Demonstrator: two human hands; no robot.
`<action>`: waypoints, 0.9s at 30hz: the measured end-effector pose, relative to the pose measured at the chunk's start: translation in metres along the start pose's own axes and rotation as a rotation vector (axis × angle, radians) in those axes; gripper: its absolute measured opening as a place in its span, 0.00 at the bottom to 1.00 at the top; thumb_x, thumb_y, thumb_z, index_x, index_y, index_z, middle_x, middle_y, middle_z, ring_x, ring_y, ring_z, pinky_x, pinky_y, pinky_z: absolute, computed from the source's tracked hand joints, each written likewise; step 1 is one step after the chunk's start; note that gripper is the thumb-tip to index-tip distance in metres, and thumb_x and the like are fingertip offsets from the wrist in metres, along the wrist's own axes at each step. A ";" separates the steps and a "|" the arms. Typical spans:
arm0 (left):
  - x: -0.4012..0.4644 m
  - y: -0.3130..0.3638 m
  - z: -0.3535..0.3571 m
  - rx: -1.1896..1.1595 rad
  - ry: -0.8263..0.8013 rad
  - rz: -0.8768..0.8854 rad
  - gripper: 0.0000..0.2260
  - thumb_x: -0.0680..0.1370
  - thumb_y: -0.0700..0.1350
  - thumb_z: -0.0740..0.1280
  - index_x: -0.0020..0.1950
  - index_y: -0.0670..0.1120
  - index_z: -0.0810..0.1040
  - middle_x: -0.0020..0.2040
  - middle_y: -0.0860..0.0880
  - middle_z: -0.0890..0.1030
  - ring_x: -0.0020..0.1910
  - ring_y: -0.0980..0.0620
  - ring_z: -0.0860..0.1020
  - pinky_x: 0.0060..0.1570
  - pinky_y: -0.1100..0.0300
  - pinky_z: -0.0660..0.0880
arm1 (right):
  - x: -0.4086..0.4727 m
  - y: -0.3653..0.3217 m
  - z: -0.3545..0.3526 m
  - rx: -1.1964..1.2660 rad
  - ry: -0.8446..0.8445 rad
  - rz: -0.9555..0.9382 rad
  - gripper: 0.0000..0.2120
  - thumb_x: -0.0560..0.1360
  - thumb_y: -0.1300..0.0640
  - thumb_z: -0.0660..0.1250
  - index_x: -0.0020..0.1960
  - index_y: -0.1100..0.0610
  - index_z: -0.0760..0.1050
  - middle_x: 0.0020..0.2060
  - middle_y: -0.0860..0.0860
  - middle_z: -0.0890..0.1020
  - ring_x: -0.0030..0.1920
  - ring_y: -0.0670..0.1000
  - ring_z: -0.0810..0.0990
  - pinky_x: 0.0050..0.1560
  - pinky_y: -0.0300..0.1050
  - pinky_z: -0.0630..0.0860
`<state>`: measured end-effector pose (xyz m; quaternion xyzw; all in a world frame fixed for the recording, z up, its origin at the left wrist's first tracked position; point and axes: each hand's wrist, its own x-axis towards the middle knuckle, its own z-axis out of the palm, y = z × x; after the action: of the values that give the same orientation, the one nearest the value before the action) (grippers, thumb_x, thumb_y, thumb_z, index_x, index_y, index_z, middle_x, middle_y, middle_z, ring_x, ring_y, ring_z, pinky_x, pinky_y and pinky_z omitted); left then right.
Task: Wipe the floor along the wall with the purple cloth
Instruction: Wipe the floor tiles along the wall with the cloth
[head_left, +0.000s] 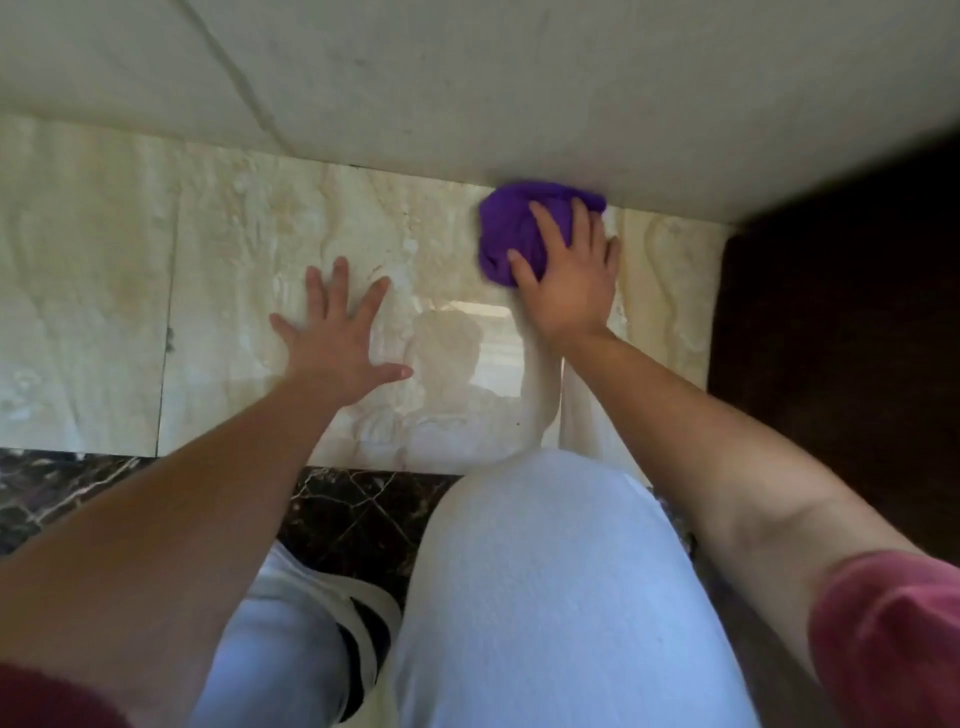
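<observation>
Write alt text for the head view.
The right hand presses a bunched purple cloth onto the pale marble floor where it meets the wall. The left hand lies flat, fingers spread, on the floor.

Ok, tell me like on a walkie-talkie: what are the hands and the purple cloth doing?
Right hand pressing purple cloth against the wall base. Left hand flat on the marble floor, empty. Dark furniture right of cloth.

Home interior, glossy marble floor tiles (234, 249) (dark border), pale wall (519, 78)
</observation>
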<state>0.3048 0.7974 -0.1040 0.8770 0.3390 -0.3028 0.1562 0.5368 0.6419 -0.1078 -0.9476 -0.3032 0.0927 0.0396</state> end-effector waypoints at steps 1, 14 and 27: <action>-0.002 0.003 0.000 0.000 -0.013 0.001 0.53 0.69 0.76 0.64 0.80 0.61 0.34 0.81 0.48 0.28 0.81 0.39 0.32 0.69 0.21 0.52 | 0.001 0.032 -0.004 -0.012 0.004 0.092 0.31 0.78 0.35 0.55 0.78 0.44 0.61 0.78 0.58 0.62 0.78 0.61 0.59 0.76 0.62 0.55; -0.001 0.003 -0.003 0.012 -0.038 0.002 0.54 0.69 0.76 0.63 0.79 0.61 0.30 0.80 0.45 0.26 0.79 0.37 0.30 0.69 0.19 0.50 | 0.001 -0.046 0.006 0.113 0.006 0.270 0.35 0.76 0.39 0.59 0.78 0.55 0.62 0.78 0.64 0.57 0.79 0.65 0.54 0.78 0.59 0.49; -0.004 -0.004 -0.010 -0.008 -0.057 -0.092 0.63 0.61 0.77 0.70 0.76 0.62 0.26 0.79 0.48 0.24 0.79 0.32 0.31 0.67 0.19 0.56 | 0.000 0.092 -0.024 -0.120 -0.096 0.423 0.34 0.81 0.41 0.54 0.79 0.62 0.57 0.75 0.71 0.59 0.74 0.71 0.60 0.75 0.63 0.55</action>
<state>0.3045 0.8029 -0.0944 0.8507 0.3758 -0.3332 0.1552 0.5938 0.5672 -0.0960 -0.9852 -0.1045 0.1258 -0.0518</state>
